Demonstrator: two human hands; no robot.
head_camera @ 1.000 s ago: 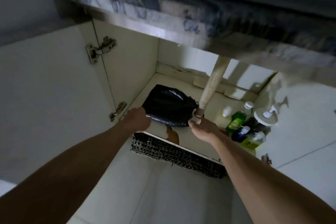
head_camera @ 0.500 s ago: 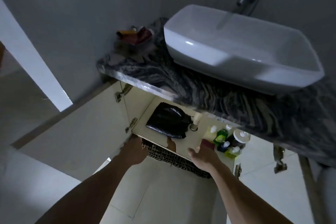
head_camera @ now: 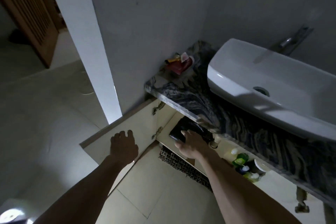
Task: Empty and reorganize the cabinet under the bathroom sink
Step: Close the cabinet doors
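Two hands reach toward the open cabinet under the sink. The right hand (head_camera: 189, 144) lies on the near end of a black plastic bag (head_camera: 192, 129) on the cabinet floor (head_camera: 164, 137), fingers spread over it; whether they grip the plastic or only rest on it cannot be told. The left hand (head_camera: 124, 144) hovers in front of the open left door (head_camera: 116, 138), fingers loosely curled and holding nothing. The bag sits at the left of the cabinet, partly hidden under the edge of the dark veined marble surface (head_camera: 200, 100). Farther right on the cabinet floor stands a cluster of bottles (head_camera: 242, 164), among them a green one and a pale yellowish one. A dark woven mat (head_camera: 181, 164) lies on the tiled floor just in front of the cabinet. A white basin (head_camera: 263, 80) stands on the marble surface, with a few reddish packets (head_camera: 179, 63) at the surface's far left corner.
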